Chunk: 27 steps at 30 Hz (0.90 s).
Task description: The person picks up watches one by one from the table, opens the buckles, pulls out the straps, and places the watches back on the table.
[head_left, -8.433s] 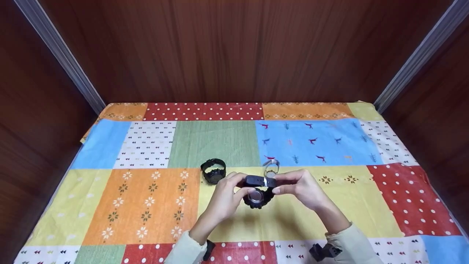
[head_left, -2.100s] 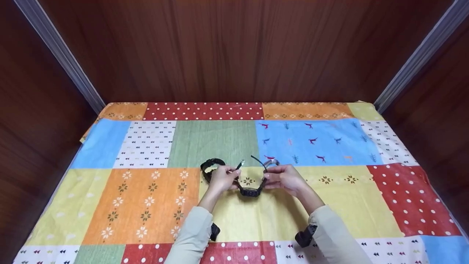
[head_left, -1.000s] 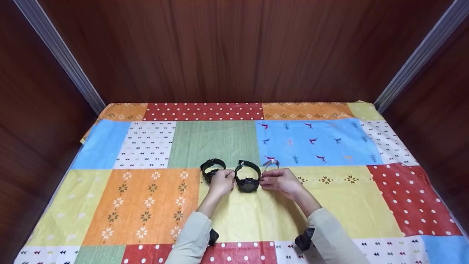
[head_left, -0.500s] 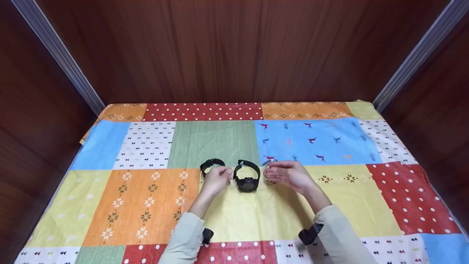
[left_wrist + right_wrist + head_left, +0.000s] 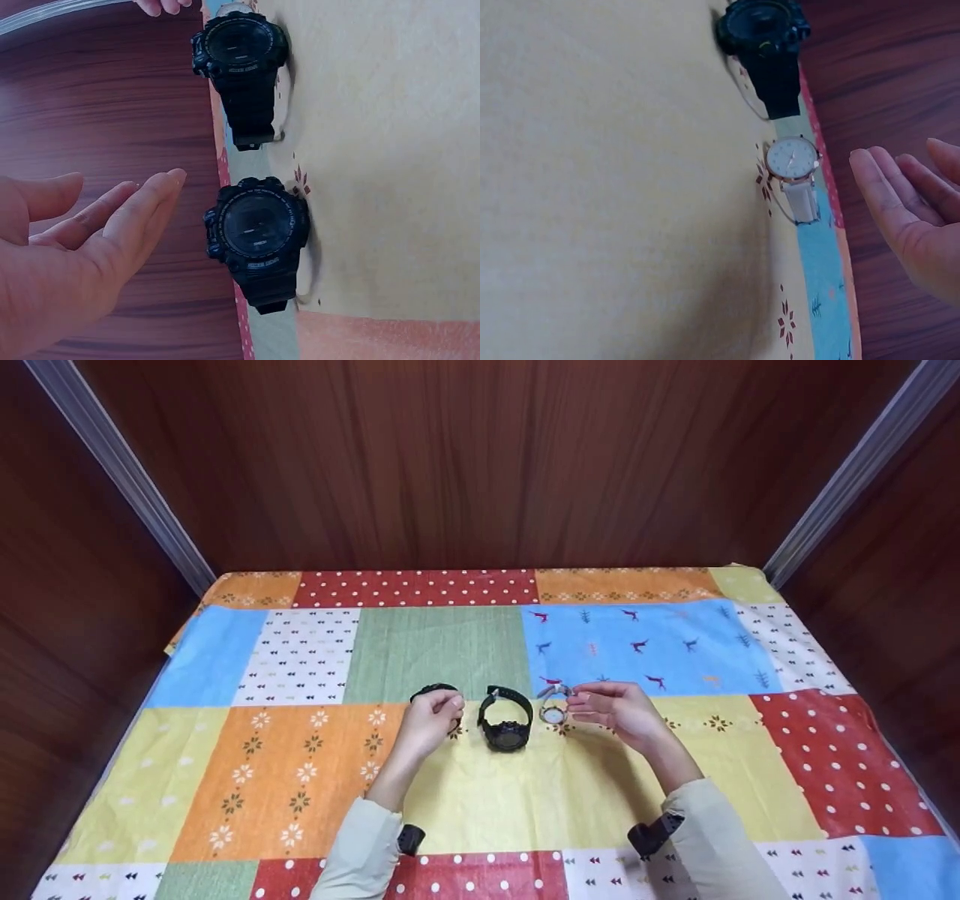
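Note:
Three watches stand in a row on the patchwork cloth, straps looped and dials facing front. The middle black digital watch (image 5: 506,736) has nothing touching it. To its right is a smaller watch with a white round dial (image 5: 793,157) and a pale strap. My right hand (image 5: 626,716) hovers just right of that one, fingers extended and holding nothing. My left hand (image 5: 429,725) is in front of the left black digital watch (image 5: 259,229), hiding most of it in the head view. In the left wrist view those fingers are loosely extended, apart from both black watches.
A multicoloured patchwork cloth (image 5: 480,810) covers the table. Dark wooden panels (image 5: 480,465) rise at the back and on both sides, with grey metal strips at the corners. A small black device is worn at each wrist.
Both hands held the middle black watch, its strap unfastened at one point, then stood it between the other two. They have since let go and drawn apart, left hand leftward, right hand rightward.

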{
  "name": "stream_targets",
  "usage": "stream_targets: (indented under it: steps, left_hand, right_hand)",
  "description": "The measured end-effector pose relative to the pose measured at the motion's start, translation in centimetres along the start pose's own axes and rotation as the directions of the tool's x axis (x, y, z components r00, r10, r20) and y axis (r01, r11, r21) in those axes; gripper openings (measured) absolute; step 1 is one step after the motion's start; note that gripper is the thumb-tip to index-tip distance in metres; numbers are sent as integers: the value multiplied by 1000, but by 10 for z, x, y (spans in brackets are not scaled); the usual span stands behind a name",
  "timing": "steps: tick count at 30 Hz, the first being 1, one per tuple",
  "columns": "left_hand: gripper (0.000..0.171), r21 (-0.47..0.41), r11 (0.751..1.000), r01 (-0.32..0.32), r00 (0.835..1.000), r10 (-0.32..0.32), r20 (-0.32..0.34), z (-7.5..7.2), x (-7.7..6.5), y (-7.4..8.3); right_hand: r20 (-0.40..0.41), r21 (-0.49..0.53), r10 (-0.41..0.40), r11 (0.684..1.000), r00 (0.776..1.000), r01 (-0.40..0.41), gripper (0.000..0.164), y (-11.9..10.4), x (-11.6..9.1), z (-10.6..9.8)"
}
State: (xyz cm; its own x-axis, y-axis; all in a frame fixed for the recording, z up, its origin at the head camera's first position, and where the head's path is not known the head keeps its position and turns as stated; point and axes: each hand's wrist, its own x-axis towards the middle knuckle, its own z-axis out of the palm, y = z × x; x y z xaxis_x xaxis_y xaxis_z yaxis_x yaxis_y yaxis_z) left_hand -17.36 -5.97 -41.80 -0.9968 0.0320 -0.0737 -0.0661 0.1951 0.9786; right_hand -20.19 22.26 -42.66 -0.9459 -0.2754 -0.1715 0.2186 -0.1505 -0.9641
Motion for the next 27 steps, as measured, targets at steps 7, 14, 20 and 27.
stream_targets:
  steps: [7,14,20,27]
  left_hand:
    - [26,51,998,-32,998,29,49,10,-2,1]
    - [29,89,995,-43,994,34,101,32,0,8]
    - [27,134,988,-72,991,56,124,53,4,12]
    - [24,183,977,-109,987,83,141,76,11,16]
  right_hand:
    - [-2,-29,11,1000,1000,-11,20,4,-2,-3]
    - [-2,-52,19,998,1000,-19,31,12,-2,-9]
    - [-16,-76,38,996,999,-40,26,40,17,-31]
    - [-126,-73,92,992,988,-102,25,63,33,-47]
